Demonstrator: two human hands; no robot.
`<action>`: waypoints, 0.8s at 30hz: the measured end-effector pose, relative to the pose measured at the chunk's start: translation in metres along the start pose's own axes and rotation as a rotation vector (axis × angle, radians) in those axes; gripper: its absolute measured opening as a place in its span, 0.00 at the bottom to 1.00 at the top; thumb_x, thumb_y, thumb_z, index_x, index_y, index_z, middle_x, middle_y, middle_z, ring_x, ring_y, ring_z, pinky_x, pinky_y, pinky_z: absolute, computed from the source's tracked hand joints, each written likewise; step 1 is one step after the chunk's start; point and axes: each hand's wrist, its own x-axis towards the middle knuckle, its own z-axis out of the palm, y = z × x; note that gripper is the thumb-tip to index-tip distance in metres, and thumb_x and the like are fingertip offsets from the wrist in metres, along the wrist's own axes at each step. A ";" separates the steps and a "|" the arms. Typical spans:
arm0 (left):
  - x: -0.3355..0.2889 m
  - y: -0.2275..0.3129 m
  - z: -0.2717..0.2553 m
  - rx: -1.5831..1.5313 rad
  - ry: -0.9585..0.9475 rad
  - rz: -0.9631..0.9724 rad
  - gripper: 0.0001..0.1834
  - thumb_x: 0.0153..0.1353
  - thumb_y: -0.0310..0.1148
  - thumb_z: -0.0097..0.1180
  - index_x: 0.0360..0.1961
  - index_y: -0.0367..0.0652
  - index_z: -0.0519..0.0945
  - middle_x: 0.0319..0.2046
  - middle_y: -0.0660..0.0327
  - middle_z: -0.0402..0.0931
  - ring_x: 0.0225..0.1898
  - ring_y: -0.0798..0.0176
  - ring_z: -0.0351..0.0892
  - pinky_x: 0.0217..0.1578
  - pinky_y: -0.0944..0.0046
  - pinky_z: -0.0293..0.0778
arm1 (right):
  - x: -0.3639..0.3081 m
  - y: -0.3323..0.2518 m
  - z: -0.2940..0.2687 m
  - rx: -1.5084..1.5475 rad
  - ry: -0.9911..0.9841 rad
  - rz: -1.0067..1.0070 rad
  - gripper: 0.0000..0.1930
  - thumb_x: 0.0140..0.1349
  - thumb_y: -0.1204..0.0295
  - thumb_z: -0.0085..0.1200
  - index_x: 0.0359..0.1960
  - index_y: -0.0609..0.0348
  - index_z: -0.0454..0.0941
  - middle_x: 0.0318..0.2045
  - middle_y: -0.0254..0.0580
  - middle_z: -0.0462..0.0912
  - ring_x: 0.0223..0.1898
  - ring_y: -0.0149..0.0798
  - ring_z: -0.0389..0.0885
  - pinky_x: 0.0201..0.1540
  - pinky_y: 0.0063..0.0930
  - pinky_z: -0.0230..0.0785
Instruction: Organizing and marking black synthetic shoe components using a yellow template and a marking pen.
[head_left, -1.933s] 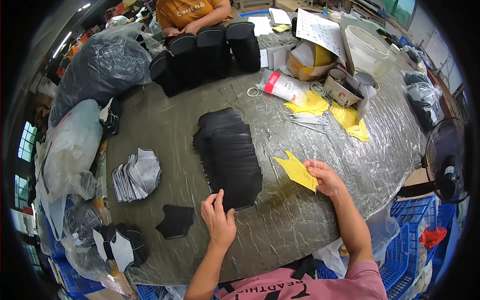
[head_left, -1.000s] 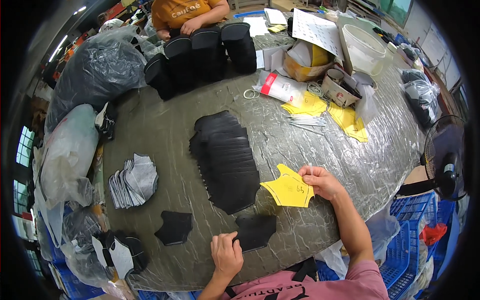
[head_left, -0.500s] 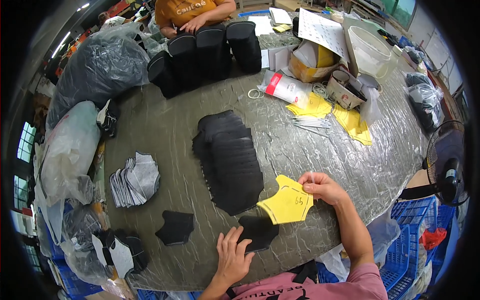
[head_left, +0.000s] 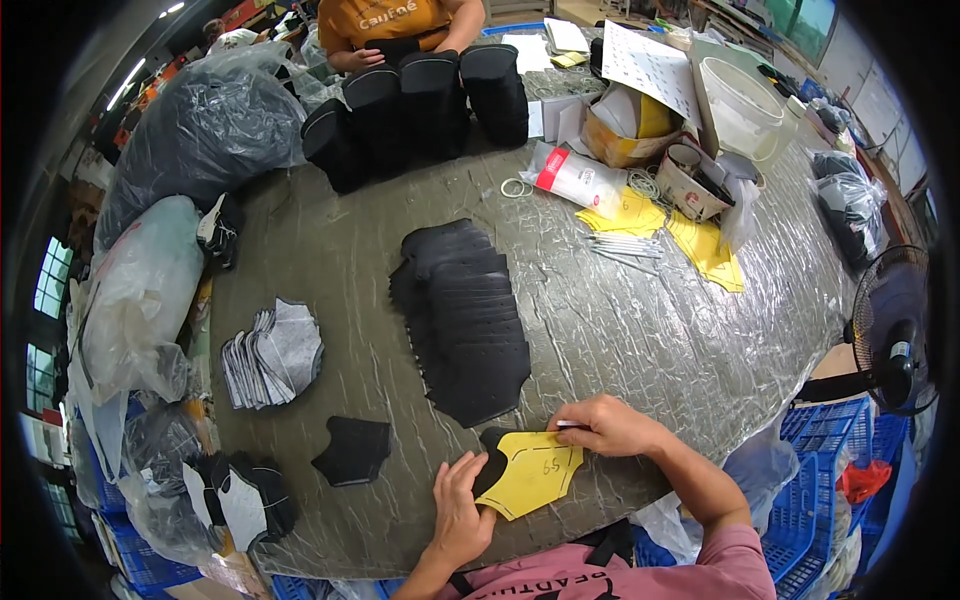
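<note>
A yellow cut-out template (head_left: 532,474) with dashed slots lies over a black fabric piece (head_left: 492,447), which shows at its upper left. My left hand (head_left: 462,508) rests along the left edge of both, its fingers stretched out and its thumb by the template's lower corner. At the template's upper right corner, my right hand (head_left: 605,426) is closed on a thin whitish pen (head_left: 572,425). Beyond them lies a fanned row of black fabric pieces (head_left: 470,330). A single black piece (head_left: 352,450) is to the left.
Grey fabric pieces (head_left: 275,355) lie stacked at left, near plastic bags (head_left: 145,280). Tall black stacks (head_left: 430,100) stand before a co-worker (head_left: 385,30). At right are white pens (head_left: 625,250), yellow templates (head_left: 705,250), a clear tub (head_left: 740,105) and a fan (head_left: 895,330).
The yellow template has come down and left onto the black piece. My right hand moved with it and now holds the pen at its upper corner; my left hand barely moved.
</note>
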 end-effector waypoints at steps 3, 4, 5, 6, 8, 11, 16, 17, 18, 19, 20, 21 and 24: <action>-0.002 0.001 -0.008 -0.041 -0.041 -0.003 0.38 0.54 0.24 0.61 0.66 0.40 0.60 0.67 0.50 0.63 0.71 0.44 0.58 0.71 0.36 0.45 | -0.002 0.000 0.007 -0.138 0.053 -0.047 0.11 0.65 0.68 0.56 0.45 0.59 0.81 0.34 0.52 0.86 0.36 0.55 0.85 0.40 0.45 0.75; -0.003 0.001 -0.010 -0.036 -0.077 -0.007 0.37 0.53 0.23 0.60 0.65 0.40 0.61 0.67 0.50 0.63 0.71 0.44 0.58 0.71 0.36 0.45 | -0.003 -0.006 0.007 -0.164 0.054 -0.012 0.11 0.65 0.67 0.56 0.44 0.59 0.81 0.34 0.52 0.86 0.36 0.56 0.85 0.39 0.46 0.76; -0.005 0.001 -0.011 -0.035 -0.077 -0.013 0.37 0.53 0.23 0.60 0.65 0.40 0.61 0.67 0.50 0.63 0.71 0.44 0.58 0.71 0.36 0.45 | -0.004 -0.010 0.009 -0.188 0.053 0.025 0.11 0.65 0.67 0.56 0.44 0.59 0.80 0.33 0.52 0.85 0.36 0.56 0.85 0.39 0.47 0.76; -0.004 0.001 -0.011 -0.028 -0.090 -0.004 0.35 0.53 0.22 0.59 0.63 0.40 0.62 0.67 0.50 0.63 0.72 0.44 0.58 0.71 0.36 0.45 | -0.003 -0.011 0.010 -0.188 0.051 0.024 0.11 0.65 0.67 0.56 0.44 0.59 0.80 0.33 0.52 0.85 0.36 0.56 0.85 0.39 0.47 0.76; -0.004 0.000 -0.010 -0.025 -0.108 -0.007 0.33 0.52 0.21 0.58 0.62 0.40 0.64 0.67 0.50 0.63 0.72 0.43 0.58 0.71 0.36 0.45 | -0.004 -0.010 0.016 -0.209 0.103 0.023 0.11 0.65 0.67 0.56 0.43 0.60 0.80 0.32 0.53 0.85 0.36 0.56 0.85 0.39 0.47 0.76; 0.001 -0.005 -0.006 -0.050 -0.099 -0.005 0.30 0.51 0.20 0.55 0.58 0.40 0.66 0.67 0.49 0.64 0.72 0.43 0.58 0.72 0.36 0.44 | 0.003 -0.005 0.024 -0.219 0.197 -0.010 0.10 0.65 0.68 0.57 0.42 0.61 0.80 0.32 0.54 0.84 0.35 0.57 0.85 0.38 0.47 0.76; 0.001 -0.005 -0.013 -0.031 -0.091 -0.006 0.28 0.50 0.20 0.51 0.56 0.39 0.67 0.66 0.47 0.64 0.72 0.41 0.57 0.72 0.35 0.43 | 0.012 -0.014 0.030 -0.245 0.221 0.013 0.07 0.63 0.72 0.59 0.41 0.60 0.81 0.31 0.51 0.84 0.32 0.53 0.84 0.37 0.41 0.75; 0.005 -0.005 -0.014 -0.044 -0.098 0.013 0.28 0.50 0.20 0.50 0.55 0.39 0.67 0.67 0.46 0.63 0.72 0.40 0.56 0.72 0.35 0.43 | 0.014 -0.013 0.026 -0.224 0.234 0.014 0.08 0.64 0.71 0.58 0.41 0.60 0.80 0.32 0.52 0.84 0.33 0.55 0.84 0.37 0.43 0.76; 0.007 -0.007 -0.014 -0.054 -0.102 0.041 0.28 0.49 0.20 0.50 0.55 0.39 0.67 0.67 0.46 0.62 0.72 0.40 0.55 0.71 0.34 0.42 | 0.016 -0.012 0.025 -0.207 0.257 0.012 0.08 0.65 0.70 0.57 0.41 0.61 0.79 0.33 0.53 0.84 0.33 0.56 0.84 0.36 0.45 0.76; 0.007 -0.008 -0.013 -0.056 -0.101 0.019 0.28 0.49 0.20 0.50 0.55 0.39 0.67 0.67 0.46 0.62 0.72 0.40 0.55 0.71 0.34 0.42 | 0.016 -0.011 0.027 -0.198 0.236 0.012 0.08 0.65 0.70 0.57 0.41 0.61 0.79 0.33 0.53 0.84 0.33 0.56 0.84 0.36 0.45 0.76; 0.006 -0.009 -0.012 -0.059 -0.109 0.018 0.28 0.49 0.23 0.52 0.55 0.39 0.67 0.67 0.45 0.61 0.73 0.40 0.54 0.71 0.34 0.42 | 0.016 -0.010 0.029 -0.214 0.241 0.020 0.08 0.64 0.71 0.57 0.41 0.61 0.79 0.33 0.53 0.84 0.33 0.56 0.84 0.36 0.44 0.75; 0.004 -0.009 -0.011 -0.061 -0.118 0.025 0.28 0.49 0.25 0.55 0.54 0.40 0.67 0.68 0.45 0.61 0.73 0.40 0.54 0.71 0.33 0.41 | 0.016 -0.011 0.031 -0.233 0.253 0.029 0.07 0.64 0.72 0.57 0.41 0.61 0.79 0.33 0.52 0.84 0.33 0.56 0.84 0.36 0.44 0.75; 0.000 -0.008 -0.003 -0.023 -0.103 0.024 0.27 0.51 0.27 0.60 0.54 0.41 0.67 0.68 0.46 0.59 0.73 0.40 0.54 0.71 0.33 0.42 | 0.014 -0.013 0.037 -0.234 0.268 0.037 0.06 0.64 0.75 0.57 0.41 0.61 0.78 0.32 0.51 0.83 0.32 0.53 0.83 0.35 0.42 0.74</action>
